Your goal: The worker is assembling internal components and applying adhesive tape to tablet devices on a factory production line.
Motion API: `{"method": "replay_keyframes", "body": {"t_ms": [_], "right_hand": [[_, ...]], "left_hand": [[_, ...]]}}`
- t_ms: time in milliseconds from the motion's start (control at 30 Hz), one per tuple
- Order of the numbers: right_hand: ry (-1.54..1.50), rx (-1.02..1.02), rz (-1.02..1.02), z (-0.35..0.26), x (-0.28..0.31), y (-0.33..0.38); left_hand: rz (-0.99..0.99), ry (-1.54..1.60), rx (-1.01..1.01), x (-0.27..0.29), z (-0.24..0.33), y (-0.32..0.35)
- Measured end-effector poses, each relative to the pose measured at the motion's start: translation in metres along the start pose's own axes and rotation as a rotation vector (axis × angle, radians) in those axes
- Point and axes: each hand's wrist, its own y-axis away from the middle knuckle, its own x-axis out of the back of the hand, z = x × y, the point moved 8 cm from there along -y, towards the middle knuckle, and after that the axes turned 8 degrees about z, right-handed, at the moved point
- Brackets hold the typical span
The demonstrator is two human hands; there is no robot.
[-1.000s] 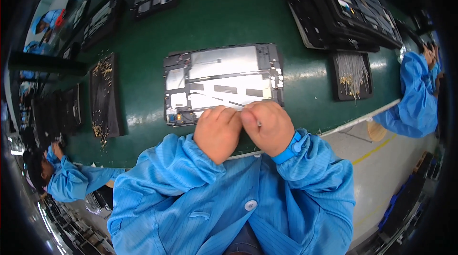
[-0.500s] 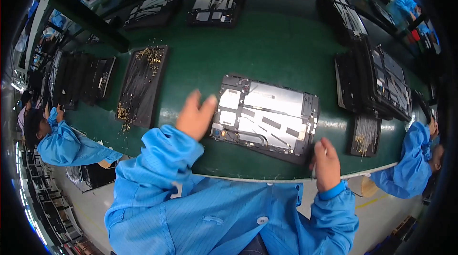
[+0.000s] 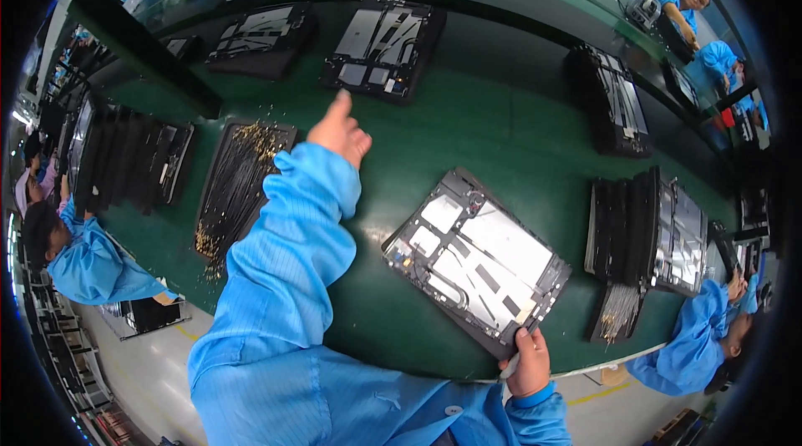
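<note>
An opened tablet-like device [image 3: 478, 261] lies tilted on the green surface [image 3: 501, 120] just in front of the person, its back cover off and its silver plates, dark strips and small boards exposed. Judging from how it lies, the inside work on this unit is not closed up: no cover sits on it, and it rests at the near edge of the surface rather than among the stacked units [image 3: 647, 233] to its right.

The right hand [image 3: 528, 362] is at the device's near corner, fingers curled over the dark frame and gripping it; a thin pale tool seems to poke out beneath the hand, though it is too small to be sure.

The left hand [image 3: 338, 130] is stretched far forward over the surface on a long blue sleeve [image 3: 288, 245], well apart from the device. It holds nothing: the index finger points up and away while the other fingers are loosely bent. It hovers between a dark tray of small brass-coloured parts [image 3: 238, 183] on its left and another opened device [image 3: 383, 49] lying farther back.

Other workers in blue coats sit at the left and right rims, and their hands stay clear of this device.
</note>
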Motion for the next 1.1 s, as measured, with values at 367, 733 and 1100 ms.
{"method": "replay_keyframes", "body": {"t_ms": [367,733,1100], "right_hand": [[0.205,0.144,0.047,-0.001,0.0,-0.005],[-0.053,0.167,-0.105,-0.112,-0.172,-0.098],[-0.331,0.208,0.142,-0.168,-0.138,-0.156]], "left_hand": [[0.382,0.171,0.006,-0.022,0.029,-0.059],[-0.416,0.177,-0.223,-0.004,0.13,0.049],[-0.249,0.002,-0.234,0.119,0.071,0.129]]}}
